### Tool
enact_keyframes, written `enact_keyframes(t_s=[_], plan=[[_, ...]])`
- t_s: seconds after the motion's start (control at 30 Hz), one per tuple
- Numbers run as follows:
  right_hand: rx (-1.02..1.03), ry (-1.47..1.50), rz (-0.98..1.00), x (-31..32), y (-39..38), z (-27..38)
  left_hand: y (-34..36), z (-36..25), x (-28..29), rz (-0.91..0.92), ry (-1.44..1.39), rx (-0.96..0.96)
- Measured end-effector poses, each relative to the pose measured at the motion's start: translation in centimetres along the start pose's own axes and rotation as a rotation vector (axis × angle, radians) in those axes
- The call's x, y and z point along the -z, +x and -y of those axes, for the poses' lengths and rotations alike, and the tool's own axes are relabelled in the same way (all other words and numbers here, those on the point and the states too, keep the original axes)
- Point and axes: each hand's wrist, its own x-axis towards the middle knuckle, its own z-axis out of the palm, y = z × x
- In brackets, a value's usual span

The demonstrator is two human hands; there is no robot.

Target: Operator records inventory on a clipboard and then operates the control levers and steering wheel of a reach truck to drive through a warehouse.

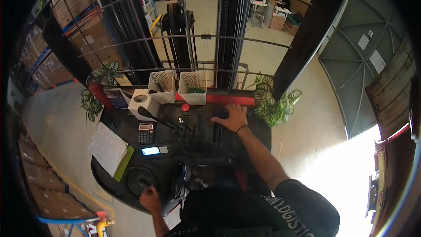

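Note:
At the lower left, my left hand point(150, 199) closes its fingers at the near rim of a small black steering wheel point(131, 191), on what looks like its knob. My right hand point(236, 118) rests at the far right of the black console point(206, 142), thumb stretched left and fingers spread toward the red bar point(237, 99). What lies beneath that palm is hidden. Left of it are a red push button point(185, 107) and several short black levers point(186, 132). A calculator point(146, 133) and a lit phone point(151, 151) lie on the console.
White mesh baskets point(193, 88), a white tissue box point(142, 105) and leafy plants point(278, 104) line the console's far edge. A clipboard with papers point(108, 149) lies left. Beyond stands the forklift mast point(228, 30); stacked cartons point(74, 6) are left, a grey door point(366, 57) right.

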Motion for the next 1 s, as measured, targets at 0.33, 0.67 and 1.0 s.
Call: enact_keyframes(t_s=[0.33, 0.67, 1.0], plan=[[0.087, 0.048, 0.026, 1.2, 6.5, 0.3, 3.3, -5.5, -0.6, 0.066, -0.081, -0.050], [0.121, 0.013, -0.020, -0.8, 11.4, 2.2, 8.5, 3.1, -1.1, -0.039, -0.051, 0.141], [0.185, 0.072, -0.013, -2.4, 15.3, 1.8, 8.1, -5.4, -4.1, 0.037, -0.087, -0.046]])
